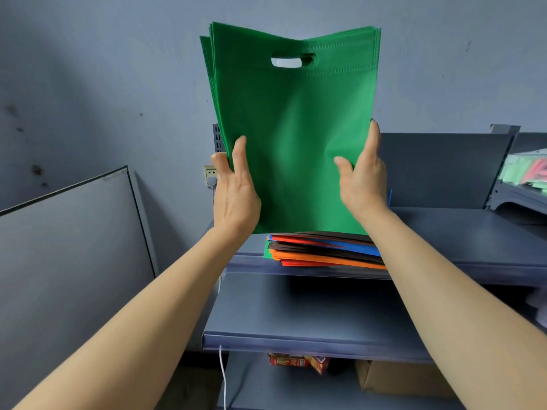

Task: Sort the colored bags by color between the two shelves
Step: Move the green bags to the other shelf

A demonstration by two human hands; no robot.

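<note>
A bundle of green bags (pixel 296 128) with cut-out handles stands upright in front of me, lower edge just above a flat stack of mixed bags (pixel 322 250) in black, red, blue, orange and green. My left hand (pixel 235 187) grips the bundle's left edge, thumb in front and fingers behind. Holding the right edge is my right hand (pixel 362 179), its thumb on the front face. The stack lies on the upper shelf (pixel 458 232) of a dark blue rack.
Below the stack juts an empty lower shelf (pixel 296 315). Under that sit a red snack box (pixel 299 362) and a cardboard box (pixel 396 377). A second rack at right holds pale green and red bags (pixel 529 170). A grey panel (pixel 68 247) leans at left; a wall socket (pixel 210 174) with a white cable.
</note>
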